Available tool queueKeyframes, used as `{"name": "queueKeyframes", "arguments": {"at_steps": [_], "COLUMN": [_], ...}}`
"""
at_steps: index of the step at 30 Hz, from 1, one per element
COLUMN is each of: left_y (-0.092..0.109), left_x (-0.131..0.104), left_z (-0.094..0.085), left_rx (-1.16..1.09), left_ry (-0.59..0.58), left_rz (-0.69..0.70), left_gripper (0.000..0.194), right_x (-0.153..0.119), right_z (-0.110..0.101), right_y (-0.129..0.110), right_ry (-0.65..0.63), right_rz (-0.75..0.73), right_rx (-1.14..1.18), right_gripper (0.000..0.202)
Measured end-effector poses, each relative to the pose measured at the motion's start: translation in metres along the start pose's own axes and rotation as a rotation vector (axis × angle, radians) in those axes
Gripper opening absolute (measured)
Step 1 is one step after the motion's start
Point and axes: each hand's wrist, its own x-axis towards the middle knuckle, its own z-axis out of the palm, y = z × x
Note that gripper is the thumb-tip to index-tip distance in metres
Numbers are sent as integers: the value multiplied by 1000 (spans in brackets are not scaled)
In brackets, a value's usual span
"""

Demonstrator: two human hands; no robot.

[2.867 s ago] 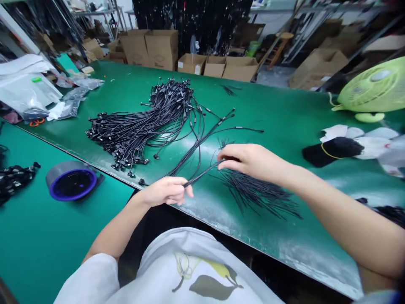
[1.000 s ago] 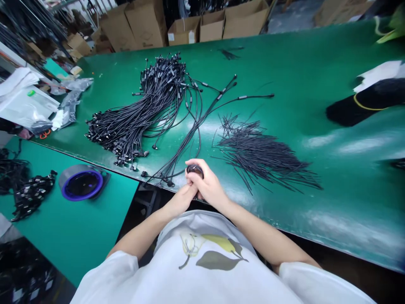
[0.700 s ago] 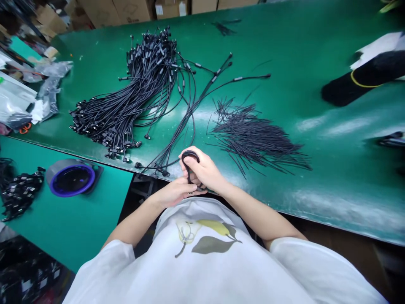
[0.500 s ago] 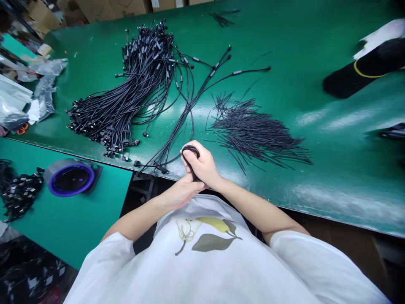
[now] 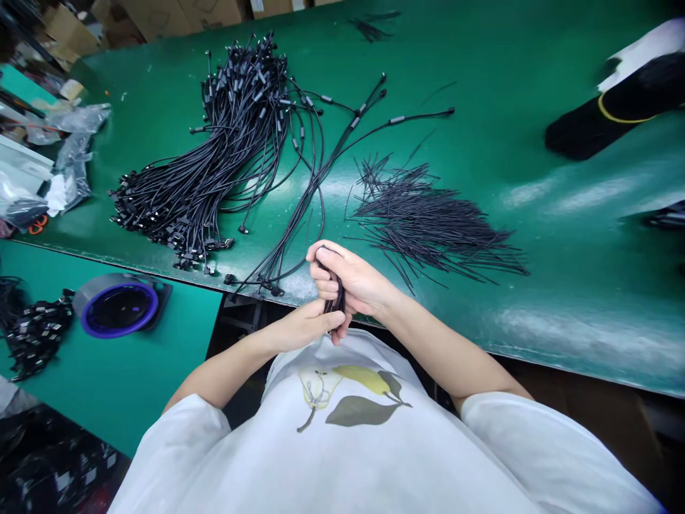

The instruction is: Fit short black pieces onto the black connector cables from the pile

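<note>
A coiled black cable (image 5: 335, 298) is bunched between my two hands, close to my shirt at the table's front edge. My right hand (image 5: 353, 278) wraps round its upper part, fingers curled. Lower down, my left hand (image 5: 307, 325) pinches the bottom of the coil between thumb and fingers. Several loose black cables (image 5: 307, 196) with small connectors lie just beyond my hands. A big heap of similar cables (image 5: 230, 143) is at the left, and a pile of thin black ties (image 5: 439, 221) at the right.
The green table (image 5: 481, 57) carries a black bundle (image 5: 589, 128) with a yellow band at the right. A purple-rimmed tape roll (image 5: 120, 307) rests on the lower green surface at left, beside more cables (image 5: 40, 335). Plastic bags (image 5: 75, 164) lie at far left.
The loop of cable has closed into a narrower, upright bunch. My right hand has turned and its fingers now curl over the coil; my left hand has shifted slightly down.
</note>
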Motion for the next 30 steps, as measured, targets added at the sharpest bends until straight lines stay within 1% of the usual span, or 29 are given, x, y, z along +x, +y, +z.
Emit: {"name": "queueKeyframes", "arguments": {"at_steps": [3, 5, 8, 10, 11, 13, 15, 16, 19, 22, 24, 27, 28, 30], "left_y": [-2, -5, -12, -16, -18, -20, -22, -23, -24, -21, -19, -18, -20, -23], "left_x": [-1, 0, 5, 9, 10, 12, 14, 15, 16, 14, 12, 10, 10, 12], "left_z": [2, 3, 8, 12, 14, 16, 16, 16, 13, 11, 9, 7, 6, 4], "left_rx": [-116, -151, -87, -46, -47, -95, -161, -185, -217, -291, -347, -326, -286, -185], "left_ry": [59, 79, 56, 58, 84, 182, 265, 288, 286, 276, 291, 352, 374, 407], "left_rz": [-42, -52, -9, 15, 20, 27, 40, 60, 126, 107, 90, 120, 138, 176], "left_gripper": [44, 42, 44, 47, 47, 46, 50, 52, 49, 45, 44, 42, 42, 42], "right_x": [-4, -7, -7, -4, -2, 2, 4, 4, 3, 2, -1, -11, -16, -25], "right_z": [2, 4, 8, 6, 5, 2, 1, 2, 3, -5, -16, -32, -36, -37], "right_y": [-6, -9, -5, -1, 1, 4, 6, 6, 6, 1, -7, -18, -19, -19], "right_ry": [78, 112, 99, 69, 58, 64, 102, 118, 119, 80, 117, 286, 315, 302], "right_rz": [-11, -62, -147, -135, -117, -108, -168, -213, -298, -305, -384, -525, -542, -581], "right_rx": [-58, -92, -144, -161, -157, -149, -162, -178, -233, -298, -362, -534, -642, -930], "right_gripper": [33, 36, 39, 40, 41, 44, 45, 45, 43, 43, 41, 37, 34, 30]}}
